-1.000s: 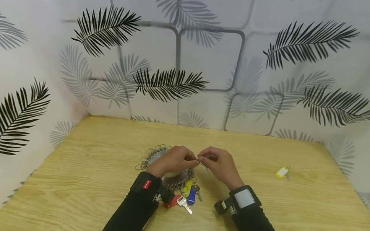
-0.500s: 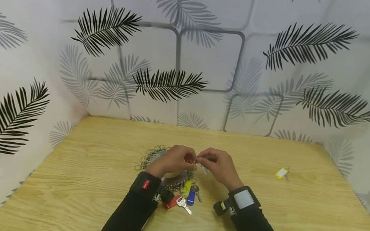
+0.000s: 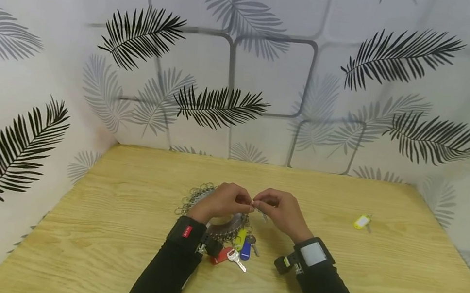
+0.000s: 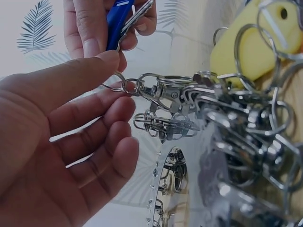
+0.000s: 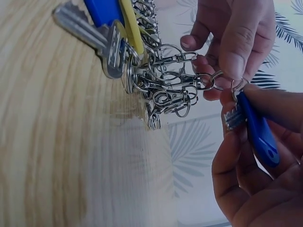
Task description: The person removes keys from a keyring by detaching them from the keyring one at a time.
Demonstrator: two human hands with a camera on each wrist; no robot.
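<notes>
In the head view my left hand (image 3: 225, 201) and right hand (image 3: 284, 211) meet fingertip to fingertip over the right edge of a round rack hung with metal clasps (image 3: 193, 200). Between thumb and finger, my left hand pinches a split ring (image 4: 112, 86) linked to one of the swivel clasps (image 5: 201, 80). My right hand grips a blue key tag (image 5: 258, 130) with a silver key (image 5: 234, 118) beside it. The tag's small ring (image 5: 240, 84) lies right at the split ring, partly hidden by the thumb tips.
At the rack's near side lie a yellow tag (image 3: 240, 239), a blue tag (image 3: 245, 250), a red tag (image 3: 220, 256) and silver keys (image 3: 237, 259). Another yellow tag (image 3: 362, 222) with a key rests on the wooden table (image 3: 396, 264) at the right. Patterned walls (image 3: 236, 139) enclose the back and sides.
Both hands stay together over the rack, with only small finger shifts at the rings. The whole head view has shifted slightly. The other tags and keys stay put.
</notes>
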